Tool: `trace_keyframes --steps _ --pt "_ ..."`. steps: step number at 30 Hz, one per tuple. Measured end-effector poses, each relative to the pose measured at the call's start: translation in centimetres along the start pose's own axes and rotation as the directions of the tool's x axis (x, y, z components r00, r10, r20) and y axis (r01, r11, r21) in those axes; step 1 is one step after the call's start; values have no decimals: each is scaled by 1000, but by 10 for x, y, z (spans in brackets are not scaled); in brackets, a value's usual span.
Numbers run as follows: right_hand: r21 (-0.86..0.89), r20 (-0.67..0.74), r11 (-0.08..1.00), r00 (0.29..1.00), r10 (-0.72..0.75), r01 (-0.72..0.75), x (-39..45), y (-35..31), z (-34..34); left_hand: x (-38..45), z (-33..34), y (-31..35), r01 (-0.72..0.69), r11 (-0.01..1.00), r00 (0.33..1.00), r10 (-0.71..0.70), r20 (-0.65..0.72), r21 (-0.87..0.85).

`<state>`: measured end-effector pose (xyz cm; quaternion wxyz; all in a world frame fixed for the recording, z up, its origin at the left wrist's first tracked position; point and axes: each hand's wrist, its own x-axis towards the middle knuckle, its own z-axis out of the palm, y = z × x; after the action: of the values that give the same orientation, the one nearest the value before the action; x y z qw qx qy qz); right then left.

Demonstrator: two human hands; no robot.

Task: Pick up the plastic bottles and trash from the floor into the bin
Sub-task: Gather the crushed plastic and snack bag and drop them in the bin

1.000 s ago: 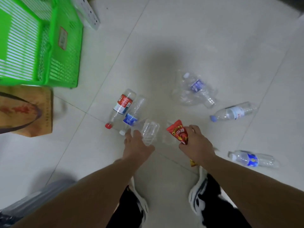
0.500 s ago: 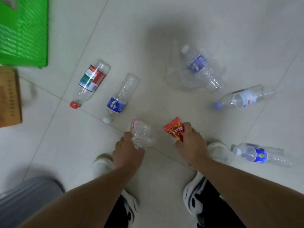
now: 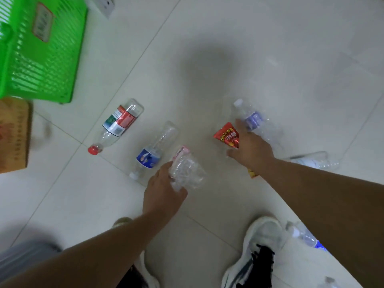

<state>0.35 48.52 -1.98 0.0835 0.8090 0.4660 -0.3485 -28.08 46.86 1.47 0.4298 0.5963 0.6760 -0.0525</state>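
We look down at our two bare arms reaching over a pale tiled floor (image 3: 270,59). Our left hand (image 3: 164,192) has its fingers (image 3: 164,169) curled around a crumpled clear plastic bottle (image 3: 187,171) with a pink patch at its far end, lifted just above the tiles. Our right hand (image 3: 249,150) pinches a red snack wrapper (image 3: 227,136) against the palm, while its outstretched fingers touch a clear bottle with a purple label (image 3: 252,119) lying on the floor; we cannot tell whether they have closed on it. Just left of our left hand lies a blue-labelled bottle (image 3: 153,150), its white cap toward us, and farther left a red-and-white-labelled bottle (image 3: 118,123) with a red cap. Behind our right forearm a clear bottle (image 3: 313,161) lies partly hidden, and another with a blue label (image 3: 305,238) rests beside our right shoe (image 3: 257,246). The green slatted bin (image 3: 41,50) stands at the upper left, well apart from the bottles, with a brown cardboard box (image 3: 14,134) just beside it on the near side.
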Motion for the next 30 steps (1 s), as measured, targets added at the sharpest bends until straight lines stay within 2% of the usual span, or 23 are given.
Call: trace_keyframes --steps 2,5,8,13,22,27,30 --pt "-5 44 999 998 41 -40 2 -1 27 13 11 -8 -11 1000 1000 11 3 -20" --pt "-57 -9 998 1000 14 -14 -29 -8 59 10 17 -19 -13 1000 1000 13 5 -25" --pt "37 13 998 999 48 -49 -87 -15 59 -21 4 -23 17 1000 1000 -17 17 -16" --pt "37 30 999 1000 -1 0 -171 -25 -4 -93 -53 -12 119 993 993 -119 5 15" --pt "-8 23 991 991 -134 134 -226 -80 -145 -164 -175 53 136 988 982 -145 -124 -75" --pt "-26 21 972 972 -234 235 -253 -110 -182 -195 -203 64 167 963 946 -217 -241 -212" --pt "-28 37 955 955 -295 296 -275 -125 -195 -216 -211 64 195 931 924 -280 -262 -309"
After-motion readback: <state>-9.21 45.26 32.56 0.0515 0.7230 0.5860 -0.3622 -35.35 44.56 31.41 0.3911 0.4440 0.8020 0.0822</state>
